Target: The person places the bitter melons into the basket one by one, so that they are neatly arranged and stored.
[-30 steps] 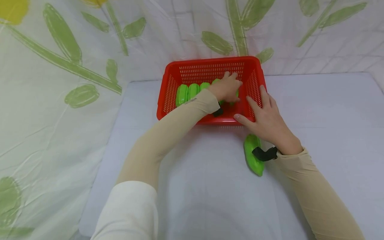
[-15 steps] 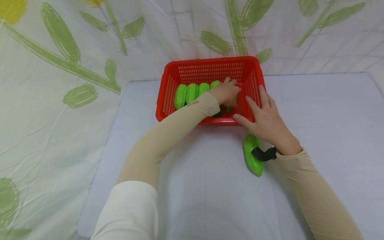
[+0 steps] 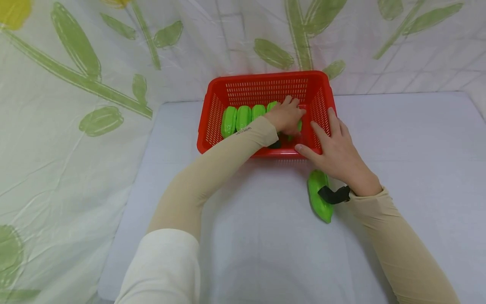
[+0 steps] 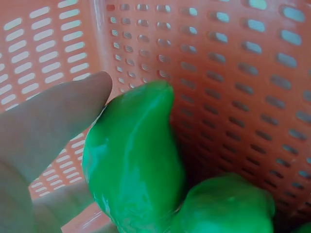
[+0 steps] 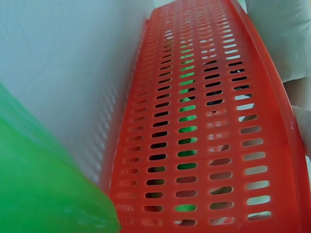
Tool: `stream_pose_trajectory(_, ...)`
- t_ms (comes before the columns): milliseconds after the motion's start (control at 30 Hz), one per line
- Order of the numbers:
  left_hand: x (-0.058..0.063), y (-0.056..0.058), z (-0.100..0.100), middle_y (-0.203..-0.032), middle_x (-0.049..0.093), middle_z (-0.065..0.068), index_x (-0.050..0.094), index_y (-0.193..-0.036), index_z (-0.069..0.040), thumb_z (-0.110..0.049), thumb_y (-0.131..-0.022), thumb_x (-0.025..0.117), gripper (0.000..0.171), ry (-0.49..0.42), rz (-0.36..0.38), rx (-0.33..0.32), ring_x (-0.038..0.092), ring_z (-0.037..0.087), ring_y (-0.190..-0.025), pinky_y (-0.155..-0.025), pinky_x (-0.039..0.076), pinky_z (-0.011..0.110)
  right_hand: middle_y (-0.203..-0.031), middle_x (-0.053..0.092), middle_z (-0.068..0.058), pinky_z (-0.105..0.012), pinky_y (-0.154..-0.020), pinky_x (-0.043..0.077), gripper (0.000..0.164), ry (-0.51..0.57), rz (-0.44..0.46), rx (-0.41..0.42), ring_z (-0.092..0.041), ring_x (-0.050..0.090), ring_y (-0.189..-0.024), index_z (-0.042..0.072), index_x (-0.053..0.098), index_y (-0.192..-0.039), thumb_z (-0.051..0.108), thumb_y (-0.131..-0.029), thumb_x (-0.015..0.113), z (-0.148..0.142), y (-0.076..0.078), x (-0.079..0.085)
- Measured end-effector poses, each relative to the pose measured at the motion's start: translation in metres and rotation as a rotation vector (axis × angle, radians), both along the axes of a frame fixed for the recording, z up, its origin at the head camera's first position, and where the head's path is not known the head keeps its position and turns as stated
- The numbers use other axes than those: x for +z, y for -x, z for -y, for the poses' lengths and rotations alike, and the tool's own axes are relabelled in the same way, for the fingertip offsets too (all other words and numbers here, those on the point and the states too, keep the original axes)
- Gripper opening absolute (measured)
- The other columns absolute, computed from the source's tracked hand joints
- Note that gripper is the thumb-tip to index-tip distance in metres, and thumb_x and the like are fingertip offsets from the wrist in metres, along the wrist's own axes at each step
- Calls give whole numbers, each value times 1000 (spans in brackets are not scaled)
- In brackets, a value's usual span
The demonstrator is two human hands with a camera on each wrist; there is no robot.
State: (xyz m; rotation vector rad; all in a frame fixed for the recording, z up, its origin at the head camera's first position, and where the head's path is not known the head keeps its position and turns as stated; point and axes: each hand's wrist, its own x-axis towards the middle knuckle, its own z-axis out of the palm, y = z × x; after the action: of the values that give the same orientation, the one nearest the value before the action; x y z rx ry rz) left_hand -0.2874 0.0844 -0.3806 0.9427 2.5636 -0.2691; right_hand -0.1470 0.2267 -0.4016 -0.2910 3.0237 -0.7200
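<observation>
My left hand point(image 3: 287, 117) reaches into the red plastic basket point(image 3: 265, 79), bent over the rightmost green ridged star fruit point(image 4: 133, 155). One finger point(image 4: 73, 94) lies against that fruit's side in the left wrist view, and another passes under it. Several more star fruits point(image 3: 244, 118) stand in a row to its left, partly covered by the forearm. My right hand point(image 3: 338, 152) rests with spread, fairly straight fingers over the basket's front right corner. Below it, on the table, lies another star fruit point(image 3: 318, 196), partly hidden by the black wrist mount.
A white table point(image 3: 258, 236) carries the basket near its back edge. Behind and to the left hangs a pale curtain point(image 3: 212, 38) with green leaf prints. The basket's perforated wall point(image 5: 194, 121) fills much of the right wrist view.
My left hand has lowered slightly onto the rightmost star fruit in the basket, its fingers drawing in, then stayed there. The right hand and the fruit on the table have kept their places.
</observation>
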Motion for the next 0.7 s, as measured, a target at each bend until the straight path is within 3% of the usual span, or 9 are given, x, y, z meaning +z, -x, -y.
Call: stream_pose_trajectory(700,3,-2,0,-170,25,9,36,-163,-26,-55,-96,67,79,32,-18,6,16,32,-159,-127,27,50,-174,-6,-21,-80,-106,36,90,-2,-4,-5,-56,14,-152,4,33,-162,63,-98,56,0,0,-1)
